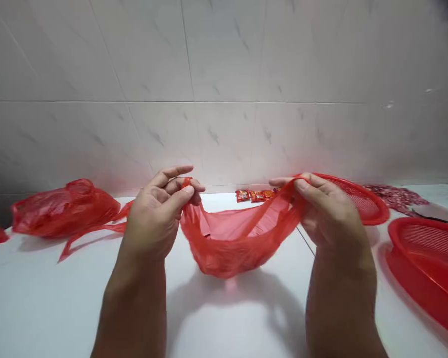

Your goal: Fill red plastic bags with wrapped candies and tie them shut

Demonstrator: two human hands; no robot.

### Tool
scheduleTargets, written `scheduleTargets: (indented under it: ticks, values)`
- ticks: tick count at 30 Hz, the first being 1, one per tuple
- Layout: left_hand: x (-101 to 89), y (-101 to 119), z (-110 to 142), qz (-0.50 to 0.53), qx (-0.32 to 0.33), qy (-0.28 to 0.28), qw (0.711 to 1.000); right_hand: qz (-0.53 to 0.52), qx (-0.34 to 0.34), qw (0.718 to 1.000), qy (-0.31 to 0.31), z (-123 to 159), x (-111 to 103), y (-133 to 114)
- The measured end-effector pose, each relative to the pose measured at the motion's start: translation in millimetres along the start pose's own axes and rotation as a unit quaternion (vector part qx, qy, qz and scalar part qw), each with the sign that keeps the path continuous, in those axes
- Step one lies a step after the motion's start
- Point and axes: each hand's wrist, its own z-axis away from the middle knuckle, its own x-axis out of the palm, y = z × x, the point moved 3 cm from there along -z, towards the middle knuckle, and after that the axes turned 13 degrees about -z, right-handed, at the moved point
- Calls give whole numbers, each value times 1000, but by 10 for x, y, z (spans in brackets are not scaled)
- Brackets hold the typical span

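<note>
Your red plastic carrier bag (227,261) hangs between your two hands above the white bench (41,303), its mouth facing you and its middle sagging in a shallow curve. Your left hand (155,211) pinches one handle between thumb and fingers, with the forefinger extended away from the film; your right hand (326,211) grips the other handle, thumb pressed down over the gathered plastic. The right grip takes up a thicker bunch than the left, so in my judgement you would do well to even the two, seating the left loop deeper behind the fingers. Hold both wrists level and pull apart only lightly; film this thin is likely to stretch or tear if you jerk it. Whether the base clears the bench throughout, and whether anything lies inside, cannot be settled from this angle, though the shadow beneath suggests it is lifted. Mind your clearances: small red packets (257,196) lie near the wall behind the bag, a second red plastic bag (65,211) sits to your left with its strap (93,232) trailing toward your forearm, and the near red basket (408,258) and far red basket (381,215) stand on your right.
</note>
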Motion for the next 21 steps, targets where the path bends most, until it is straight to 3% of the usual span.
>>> scheduleTargets:
  ticks: [2, 4, 9, 13, 16, 21]
  values:
    - [63, 62, 98, -72, -16, 18, 997, 28, -31, 999, -34, -27, 67, 71]
    - [121, 131, 191, -132, -12, 25, 991, 63, -20, 995, -76, -43, 160, 167]
    - [238, 212, 317, -207, 83, -3, 975, 166, 144, 953, -209, 3, 521, 473]
    - [289, 126, 281, -242, 116, -52, 962, 190, 168, 927, -277, 36, 745, 621]
    - [297, 67, 243, -264, 78, -117, 954, 200, 182, 919, -288, 18, 727, 686]
    - [283, 22, 207, -299, -3, -210, 931, 136, 243, 935, -217, -66, 503, 681]
